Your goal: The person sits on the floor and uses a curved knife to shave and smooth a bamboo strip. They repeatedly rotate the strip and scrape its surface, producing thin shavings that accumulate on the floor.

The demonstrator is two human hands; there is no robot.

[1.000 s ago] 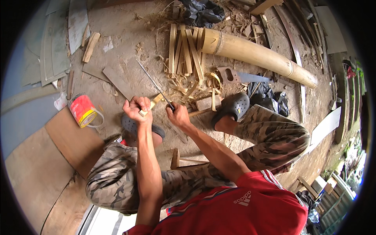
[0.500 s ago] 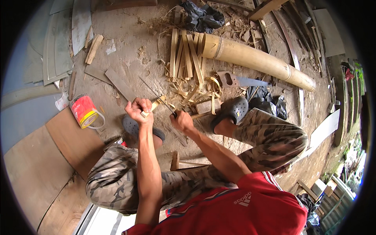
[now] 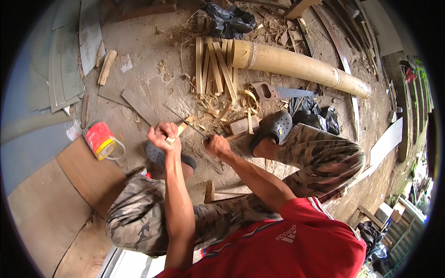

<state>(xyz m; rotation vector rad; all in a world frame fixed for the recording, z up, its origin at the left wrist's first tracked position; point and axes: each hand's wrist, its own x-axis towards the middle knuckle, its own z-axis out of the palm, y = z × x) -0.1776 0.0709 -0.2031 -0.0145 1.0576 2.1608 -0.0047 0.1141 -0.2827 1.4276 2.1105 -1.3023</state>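
Observation:
In my left hand, closed in front of the left shoe, is a short pale bamboo strip that slants up to the right. My right hand grips the handle of a knife, its fingers wrapped round it. The long thin dark blade points up to the left and crosses at the strip's far end; whether its edge touches the strip I cannot tell. Curled shavings lie just beyond, beside a stack of split bamboo strips.
A thick bamboo pole lies at the far right, with a handsaw below it. Left of me stands a red and yellow bucket. A wooden block sits by my right shoe. Black plastic bags lie farther off.
The whole view has turned and shifted slightly. Both hands keep their grips, and the knife blade stays across the bamboo strip with little visible movement.

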